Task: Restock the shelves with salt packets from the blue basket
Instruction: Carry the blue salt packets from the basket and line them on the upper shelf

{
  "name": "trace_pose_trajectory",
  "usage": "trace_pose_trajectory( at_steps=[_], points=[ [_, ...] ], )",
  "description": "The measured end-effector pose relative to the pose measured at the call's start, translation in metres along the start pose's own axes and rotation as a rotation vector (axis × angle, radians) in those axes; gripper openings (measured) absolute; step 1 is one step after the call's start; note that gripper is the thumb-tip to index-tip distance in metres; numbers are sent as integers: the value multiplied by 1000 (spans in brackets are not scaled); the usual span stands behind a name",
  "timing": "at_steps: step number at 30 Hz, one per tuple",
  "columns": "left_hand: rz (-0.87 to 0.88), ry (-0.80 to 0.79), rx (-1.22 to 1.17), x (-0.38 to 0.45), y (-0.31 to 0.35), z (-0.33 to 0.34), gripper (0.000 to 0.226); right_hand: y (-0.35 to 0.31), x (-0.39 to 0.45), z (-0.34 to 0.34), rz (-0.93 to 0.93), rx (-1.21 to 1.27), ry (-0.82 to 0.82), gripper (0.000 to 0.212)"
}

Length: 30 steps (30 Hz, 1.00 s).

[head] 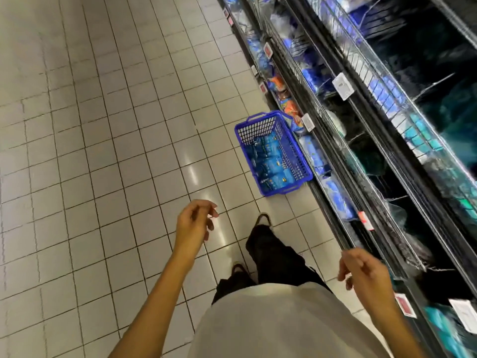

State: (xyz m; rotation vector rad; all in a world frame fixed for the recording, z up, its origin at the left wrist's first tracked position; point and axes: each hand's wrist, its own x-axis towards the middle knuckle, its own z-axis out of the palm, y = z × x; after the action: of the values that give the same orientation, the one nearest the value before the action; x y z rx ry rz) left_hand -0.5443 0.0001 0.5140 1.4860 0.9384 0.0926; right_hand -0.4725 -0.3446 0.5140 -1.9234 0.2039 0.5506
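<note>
Left hand point(195, 220) raised over the tiled floor point(103, 151), fingers loosely curled, holding nothing. Right hand point(362, 271) likewise relaxed and empty, hanging just beside the front edge of the shelves point(387, 156).

Blue basket point(272, 153) on the floor well ahead of both hands, up and to the right of the left hand, up and to the left of the right hand, its long side touching or nearly touching the base of the shelves (cannot tell which). Salt packets point(268, 164) lying flat inside the basket, blue with pale print, filling the bottom.

More blue packets point(335, 195) on the lowest shelf between the basket and the right hand, blurred. Price tags point(342, 86) clipped along the shelf edges beyond the right hand. Dark trousers and shoes point(263, 219) below and between the hands, one foot forward toward the basket. Pale shirt point(271, 321) at the bottom, nearer than both hands.
</note>
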Motion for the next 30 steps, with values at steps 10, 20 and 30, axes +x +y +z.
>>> trace_pose_trajectory(
  at_steps=[10,20,30],
  points=[
    [-83,59,114,110,64,18,27,-91,167,67,-15,57,-116,36],
    [-88,34,180,245,129,12,26,-190,287,142,6,139,-122,39],
    [-101,-461,541,472,119,89,29,-145,401,215,348,239,269,37]
  ],
)
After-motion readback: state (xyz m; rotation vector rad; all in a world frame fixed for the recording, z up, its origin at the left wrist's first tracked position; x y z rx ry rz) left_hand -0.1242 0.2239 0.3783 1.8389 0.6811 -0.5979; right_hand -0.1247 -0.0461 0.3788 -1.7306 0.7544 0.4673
